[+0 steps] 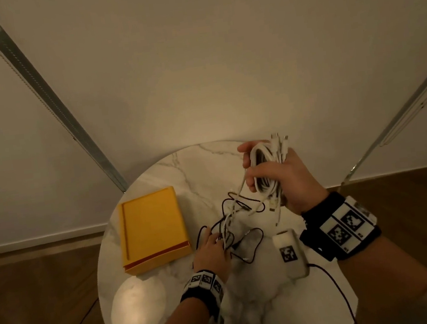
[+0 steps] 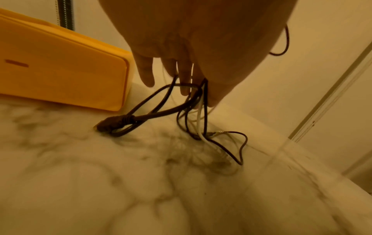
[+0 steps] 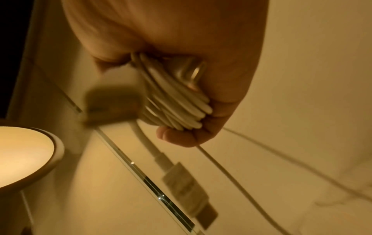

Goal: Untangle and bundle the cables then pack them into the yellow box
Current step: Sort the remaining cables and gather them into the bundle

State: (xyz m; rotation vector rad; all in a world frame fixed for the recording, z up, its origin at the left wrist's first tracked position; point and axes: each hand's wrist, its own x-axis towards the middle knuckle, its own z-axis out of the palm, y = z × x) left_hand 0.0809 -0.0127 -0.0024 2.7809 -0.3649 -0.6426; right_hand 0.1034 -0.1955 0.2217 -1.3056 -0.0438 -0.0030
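White coil of cable [image 1: 264, 171] sits in the right hand [image 1: 284, 177], raised above the bench; fingers and thumb wrapped round the loops, clamped tight. Right wrist view: looped strands [image 3: 177, 103] packed side by side against the palm, a flat USB-type plug [image 3: 189, 186] dangling below on a short lead. Several white plug ends [image 1: 279, 137] stick up past the fingers in the head view. One white strand [image 1: 240, 191] runs down from the coil into the tangle.

Left hand [image 1: 212, 250] low over the bench, fingers extended downward into the tangle of dark and white cables [image 1: 235, 218]. Left wrist view: fingers [image 2: 147, 71] fairly straight, dark strands threading between them; whether any strand is actually pinched, cannot tell. A dark cable with a wrapped section and plug [image 2: 114, 124] lies on the bench just beside the box corner.

Yellow box [image 1: 152, 228] lies flat on the bench, left of the tangle, near but apart from the left hand; none of the cables are in it.

Round marble-patterned bench [image 1: 207, 168]. A small white block with a printed square marker [image 1: 289, 253] rests on it below the right wrist, dark lead [image 1: 338, 289] trailing off the near edge. Both wrists carry marker bands [image 1: 346, 223].
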